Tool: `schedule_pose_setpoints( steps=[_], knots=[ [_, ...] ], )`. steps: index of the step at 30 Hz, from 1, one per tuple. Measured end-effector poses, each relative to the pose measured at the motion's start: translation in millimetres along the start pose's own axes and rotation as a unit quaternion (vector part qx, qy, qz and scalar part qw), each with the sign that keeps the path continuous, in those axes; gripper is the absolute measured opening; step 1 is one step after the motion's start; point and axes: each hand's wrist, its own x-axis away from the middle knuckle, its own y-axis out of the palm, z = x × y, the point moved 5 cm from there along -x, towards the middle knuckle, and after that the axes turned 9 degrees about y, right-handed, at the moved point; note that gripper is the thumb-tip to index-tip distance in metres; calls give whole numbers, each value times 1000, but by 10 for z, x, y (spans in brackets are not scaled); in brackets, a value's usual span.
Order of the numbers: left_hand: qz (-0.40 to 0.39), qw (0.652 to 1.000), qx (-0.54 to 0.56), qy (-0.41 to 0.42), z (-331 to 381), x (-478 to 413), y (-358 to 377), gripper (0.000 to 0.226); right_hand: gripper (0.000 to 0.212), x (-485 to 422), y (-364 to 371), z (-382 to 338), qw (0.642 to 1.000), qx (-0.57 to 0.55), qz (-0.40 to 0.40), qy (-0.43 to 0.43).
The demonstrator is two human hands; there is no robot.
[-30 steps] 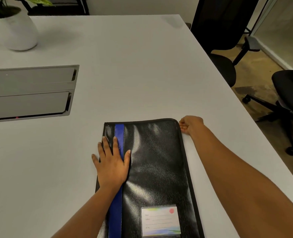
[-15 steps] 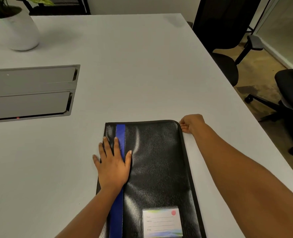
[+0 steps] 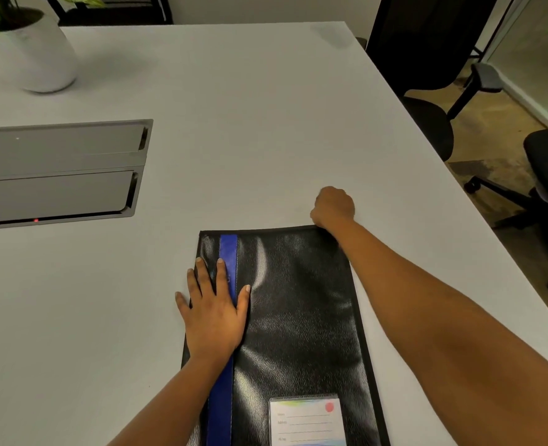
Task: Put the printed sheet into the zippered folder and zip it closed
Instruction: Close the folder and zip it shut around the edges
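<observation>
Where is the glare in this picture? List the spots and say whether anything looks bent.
Head view: bright streaks of glare on the black folder; soft sheen at the table's far corner; wide-angle bending curves the table edge; pot casts a soft shadow rightward.

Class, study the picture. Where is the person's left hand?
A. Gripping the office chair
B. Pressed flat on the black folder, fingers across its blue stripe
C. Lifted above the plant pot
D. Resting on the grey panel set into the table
B: the left hand lies flat, palm down, on the black zippered folder, its fingers spread over the blue stripe, while the right hand is closed at the folder's far right corner.
</observation>
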Motion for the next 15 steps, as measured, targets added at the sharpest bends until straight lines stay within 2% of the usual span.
schedule_pose_setpoints(
  steps=[4,7,11,15],
  knots=[
    [7,1000,-3,1,22,5,-51,85,15,146,191,-248,997,41,2,-66],
    [11,1000,-2,-1,42,16,-84,90,18,182,251,-286,996,37,13,-84],
    [11,1000,13,-9,27,21,-66,78,35,180,272,-176,998,26,23,-45],
    [20,1000,18,-3,21,-2,-99,69,25,160,248,-68,999,-6,-26,35]
  ],
)
